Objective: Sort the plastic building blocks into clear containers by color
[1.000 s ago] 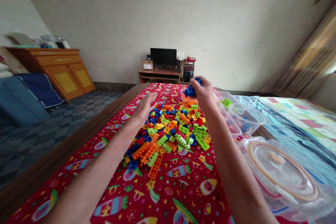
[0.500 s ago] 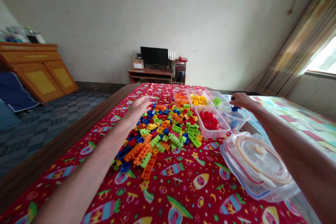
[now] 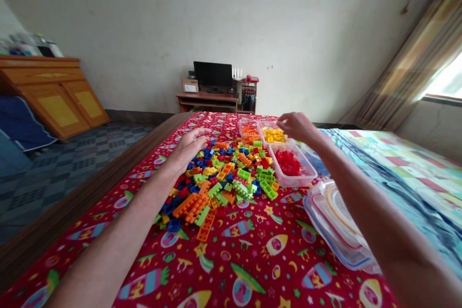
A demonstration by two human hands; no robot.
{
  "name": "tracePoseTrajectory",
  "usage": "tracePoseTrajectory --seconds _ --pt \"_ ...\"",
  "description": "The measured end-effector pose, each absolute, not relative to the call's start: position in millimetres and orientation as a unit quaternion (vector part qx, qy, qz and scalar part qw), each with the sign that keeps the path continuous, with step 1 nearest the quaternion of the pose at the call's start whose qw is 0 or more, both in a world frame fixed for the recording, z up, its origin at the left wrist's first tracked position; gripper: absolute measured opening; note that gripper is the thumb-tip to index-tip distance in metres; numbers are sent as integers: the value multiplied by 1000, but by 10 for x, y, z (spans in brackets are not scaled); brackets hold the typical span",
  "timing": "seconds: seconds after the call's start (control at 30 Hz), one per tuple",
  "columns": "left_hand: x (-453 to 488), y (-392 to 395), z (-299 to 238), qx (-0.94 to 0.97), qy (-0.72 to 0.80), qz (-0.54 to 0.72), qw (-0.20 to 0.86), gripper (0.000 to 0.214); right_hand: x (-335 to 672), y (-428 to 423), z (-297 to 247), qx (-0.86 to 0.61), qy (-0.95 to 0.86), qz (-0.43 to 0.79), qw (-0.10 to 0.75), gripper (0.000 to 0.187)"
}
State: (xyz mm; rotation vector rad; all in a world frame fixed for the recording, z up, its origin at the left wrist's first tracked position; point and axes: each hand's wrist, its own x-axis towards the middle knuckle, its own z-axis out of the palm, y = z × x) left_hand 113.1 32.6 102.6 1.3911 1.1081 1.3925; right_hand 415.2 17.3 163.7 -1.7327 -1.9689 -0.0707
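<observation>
My left hand [image 3: 192, 148] hovers at the far left edge of a loose heap of toy building bricks [image 3: 224, 175]. Its fingers are stretched forward, with nothing seen in them. My right hand [image 3: 299, 126] is above the back of the clear plastic boxes, near the box of yellow bricks [image 3: 273, 135]. Its fingers are loosely bent and a little apart, and no brick shows in them. A box of red bricks [image 3: 288, 162] stands nearer to me. Orange bricks [image 3: 250, 131] lie in the back left box. My right hand and forearm cover most of the boxes with green and blue bricks.
Clear lids [image 3: 334, 231] are stacked at the right on the red patterned cloth [image 3: 249, 260]. A blue cloth [image 3: 400, 211] and a checked bed cover [image 3: 415, 154] lie farther right. Beyond the table stands a desk with a monitor [image 3: 212, 76]; a wooden cabinet [image 3: 54, 96] is at the left.
My right hand has moved left from the blue-brick box towards the yellow one. The blue bricks it held no longer show in it. My left hand has stayed nearly in place.
</observation>
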Motion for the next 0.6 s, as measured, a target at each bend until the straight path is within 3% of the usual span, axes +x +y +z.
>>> tracePoseTrajectory --seconds 0.1,0.3,0.43,0.6 --pt "1082 338 1055 562 430 573 414 18 3308 -164 1264 -479 -837 -4 264 18" --pt "867 369 1222 554 414 627 360 19 2115 -828 427 -215 -961 -102 142 42" --pt "757 353 1298 541 425 642 338 19 1943 -835 240 -177 -964 -156 120 36" --pt "707 355 1301 545 428 645 322 21 2066 -579 262 -255 -948 -158 108 29"
